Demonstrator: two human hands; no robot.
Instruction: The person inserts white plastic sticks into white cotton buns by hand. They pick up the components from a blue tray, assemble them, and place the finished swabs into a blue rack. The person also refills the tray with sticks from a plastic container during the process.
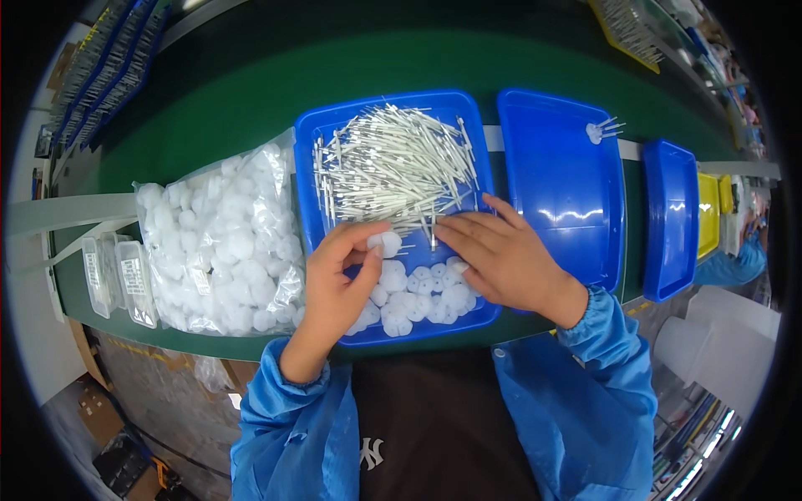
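Observation:
A small white round plastic piece [385,243] is pinched between the thumb and fingers of my left hand [338,271]. My right hand [505,255] is spread palm down over the near right part of the pile of thin pale rods [397,163]. Its fingertips touch or hover just by the rods' near edge; I cannot tell which. The rods lie in the far part of a blue tray [489,316]. Along that tray's near side are several more white round pieces [409,305], partly hidden by my hands.
Left of the tray sits a clear plastic bag [225,242] full of white pieces, beside small clear boxes [136,284]. To the right, another blue tray [560,192] holds a white piece with rods [595,134]. Farther right are a smaller blue tray [671,221] and a yellow bin [708,215].

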